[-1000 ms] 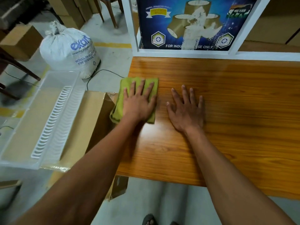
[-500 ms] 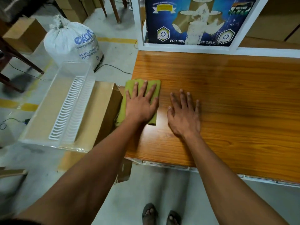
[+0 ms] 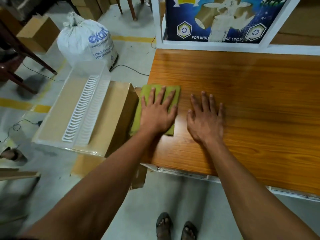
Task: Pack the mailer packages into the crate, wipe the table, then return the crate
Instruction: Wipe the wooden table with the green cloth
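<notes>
Crate (image 3: 74, 108) of translucent white plastic, long and rectangular, one slotted side wall showing as a row of narrow ribs; resting on top of a brown cardboard box (image 3: 117, 116) just beside the table's left end, well left of both hands and touched by neither. Green cloth (image 3: 156, 90), folded into a soft matte rectangle, lying at the left edge of the wooden table (image 3: 251, 101), its left side overhanging toward the box. Tabletop glossy, orange-brown, with lengthwise grain and a white trim along the near edge. Left hand (image 3: 156, 115) laid flat on the cloth, palm down, fingers straight and spread, pressing rather than gripping. Right hand (image 3: 206, 118) just beside it on bare wood, palm down, fingers spread and slightly bent, holding nothing. Both forearms stretched forward from the bottom of the view. White woven sack (image 3: 86, 40) with blue lettering, tied at the top, standing on the floor beyond the crate.
</notes>
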Motion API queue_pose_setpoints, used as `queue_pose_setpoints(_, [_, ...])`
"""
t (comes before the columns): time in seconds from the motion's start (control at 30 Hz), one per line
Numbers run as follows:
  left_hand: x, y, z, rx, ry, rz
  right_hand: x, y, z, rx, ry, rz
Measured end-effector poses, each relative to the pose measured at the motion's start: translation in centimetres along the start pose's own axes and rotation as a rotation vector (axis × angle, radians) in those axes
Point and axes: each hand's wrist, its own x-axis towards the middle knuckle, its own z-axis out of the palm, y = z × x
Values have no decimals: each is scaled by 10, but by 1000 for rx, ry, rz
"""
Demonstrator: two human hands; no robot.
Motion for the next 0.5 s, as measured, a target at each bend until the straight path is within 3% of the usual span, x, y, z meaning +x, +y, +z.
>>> queue_pose_setpoints(0.1, [7,2,-2,-4,5,-20,1,3,-2,-5,10,3])
queue_pose_setpoints(0.3, [-117,4,13,-10,-5,9,1,0,-2,23,-16,14])
queue_pose_setpoints(0.5, [-3,9,3,-22,3,12,3,2,1,8,0,18])
